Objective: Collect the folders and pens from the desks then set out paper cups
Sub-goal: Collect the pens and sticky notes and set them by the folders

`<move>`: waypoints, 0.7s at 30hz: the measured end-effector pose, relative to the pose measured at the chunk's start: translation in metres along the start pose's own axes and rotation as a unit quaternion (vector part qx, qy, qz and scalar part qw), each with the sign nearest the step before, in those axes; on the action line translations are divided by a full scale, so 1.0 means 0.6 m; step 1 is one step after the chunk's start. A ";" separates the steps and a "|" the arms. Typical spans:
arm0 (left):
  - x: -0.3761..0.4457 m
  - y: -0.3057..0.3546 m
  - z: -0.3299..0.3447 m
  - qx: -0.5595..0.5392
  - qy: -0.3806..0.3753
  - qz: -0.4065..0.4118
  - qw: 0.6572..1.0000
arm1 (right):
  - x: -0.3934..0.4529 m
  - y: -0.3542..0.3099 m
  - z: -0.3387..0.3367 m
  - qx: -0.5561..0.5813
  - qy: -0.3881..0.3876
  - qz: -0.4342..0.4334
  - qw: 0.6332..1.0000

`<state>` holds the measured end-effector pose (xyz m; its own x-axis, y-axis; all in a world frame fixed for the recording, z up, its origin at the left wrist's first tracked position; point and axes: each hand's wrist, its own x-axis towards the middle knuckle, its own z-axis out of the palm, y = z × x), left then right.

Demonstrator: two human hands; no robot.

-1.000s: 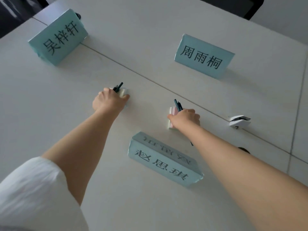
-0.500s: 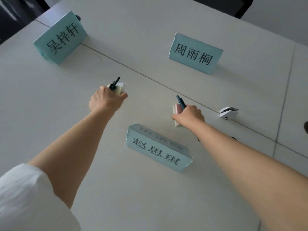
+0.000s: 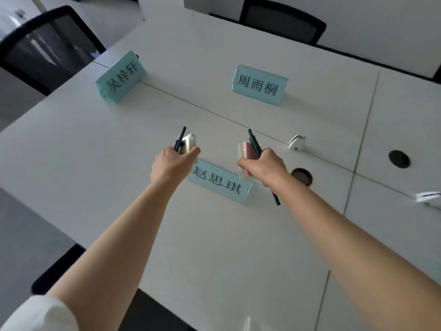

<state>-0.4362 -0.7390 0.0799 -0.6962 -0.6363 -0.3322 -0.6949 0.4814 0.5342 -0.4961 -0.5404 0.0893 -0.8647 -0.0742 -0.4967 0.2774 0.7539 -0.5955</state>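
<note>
Both hands are loaded up. The left hand has its grip curled round dark pens plus a pale folded folder, held above the table near frame centre. The right hand grips another dark pen with a pink and greenish folder bundle. A teal name card stands between the wrists; two more cards sit at 11 and 1 o'clock. Black chairs sit beyond.

Three teal name cards stand on the white desks, with black mesh chairs behind.
</note>
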 end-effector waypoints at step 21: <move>-0.529 -0.313 0.010 -0.127 -0.218 0.008 0.968 | -0.602 0.319 0.162 0.174 0.122 0.136 0.968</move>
<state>-0.0856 -0.6240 0.0803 -0.7545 -0.2891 -0.5893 -0.6556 0.2891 0.6976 -0.0898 -0.4325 0.0936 -0.8016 0.2834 -0.5264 0.5956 0.4549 -0.6620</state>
